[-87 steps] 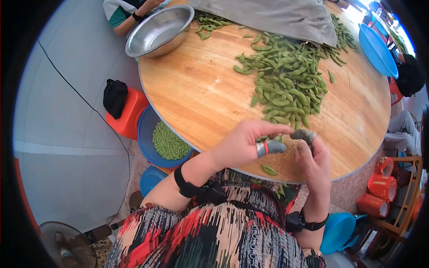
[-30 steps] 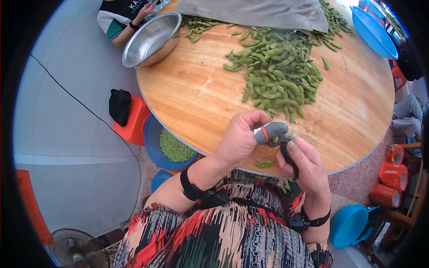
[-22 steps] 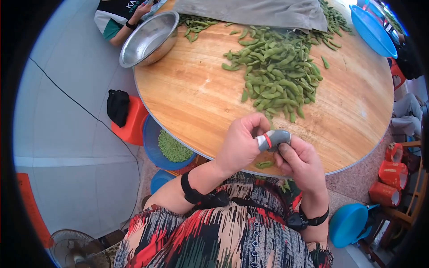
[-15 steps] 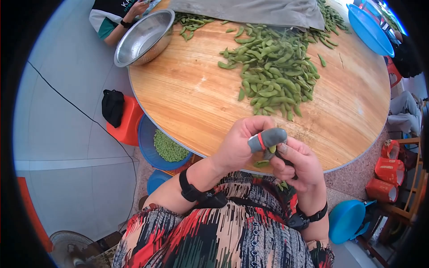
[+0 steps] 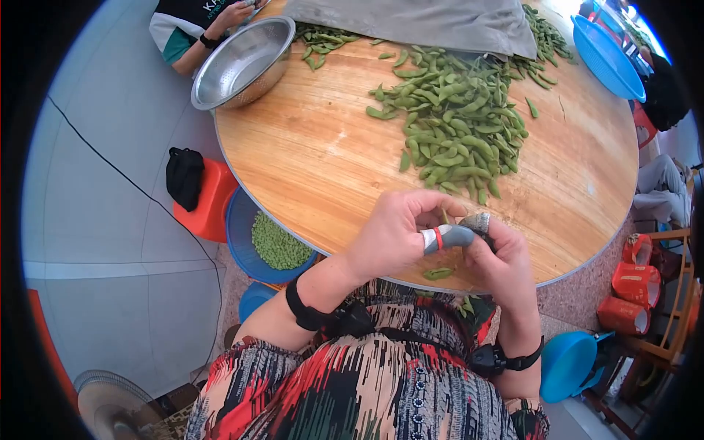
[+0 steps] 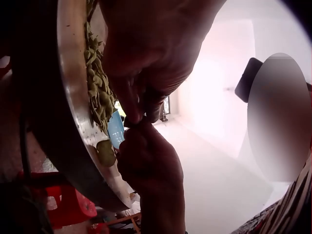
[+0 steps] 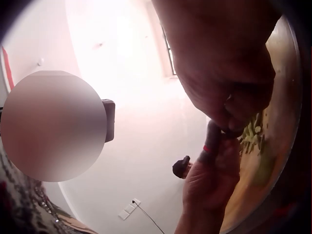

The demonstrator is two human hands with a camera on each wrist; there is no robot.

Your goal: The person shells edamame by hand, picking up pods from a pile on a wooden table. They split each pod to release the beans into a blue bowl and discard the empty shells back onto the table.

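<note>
In the head view my left hand pinches a green edamame pod between thumb and forefinger. A grey cover with a red band wraps its thumb. My right hand is bent in from the other side, its fingertips right at the left thumb. A patterned grey cover sits on its forefinger; I cannot tell whether its fingers grip the pod. Both wrist views are dark, with the fingertips of both hands meeting. One loose pod lies below them, near the edge. Beyond the hands spreads a pile of edamame pods.
The round wooden table carries a steel colander at its far left rim, a grey cloth and a blue basket. Below the left edge stands a blue tub of shelled beans, beside a red stool. Another person's arm is at upper left.
The fingertips keep shifting against each other. Since half a second ago, the right forefinger has lifted and straightened away from its thumb, and the left thumb has dropped lower. The pile looks unchanged.
</note>
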